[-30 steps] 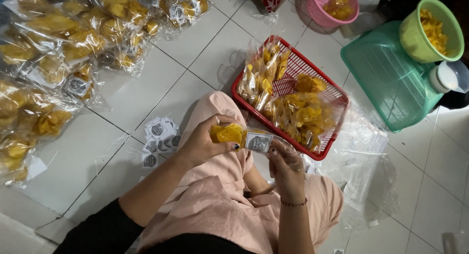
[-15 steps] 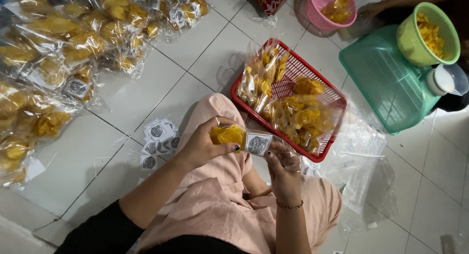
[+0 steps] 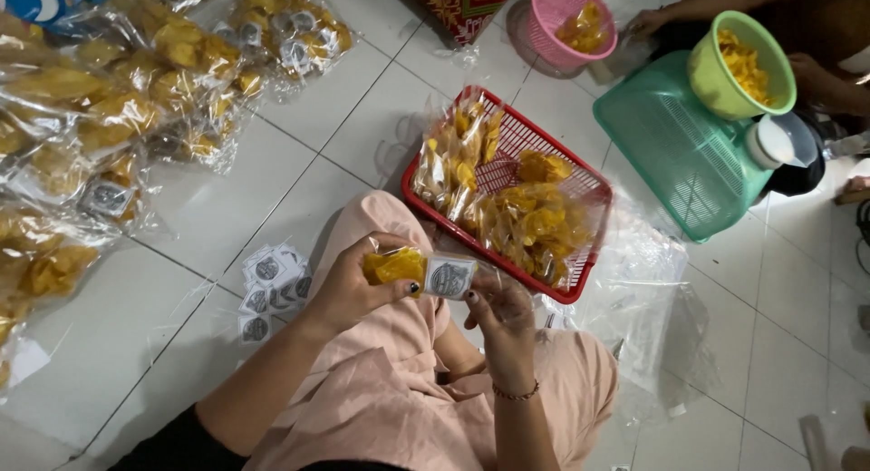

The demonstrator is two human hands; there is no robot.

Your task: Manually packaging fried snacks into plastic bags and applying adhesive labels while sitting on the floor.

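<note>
Left hand point(image 3: 349, 290) and right hand point(image 3: 497, 310): both pinching chip bag point(image 3: 399, 265) with label point(image 3: 449, 277), same hold as before. Red basket point(image 3: 507, 199) just beyond. Loose labels point(image 3: 270, 285) on floor.

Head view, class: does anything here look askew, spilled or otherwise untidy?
The small paper labels lie scattered in a loose, overlapping heap on the tiled floor beside the person's knee, not stacked. No chips look spilled.
</note>
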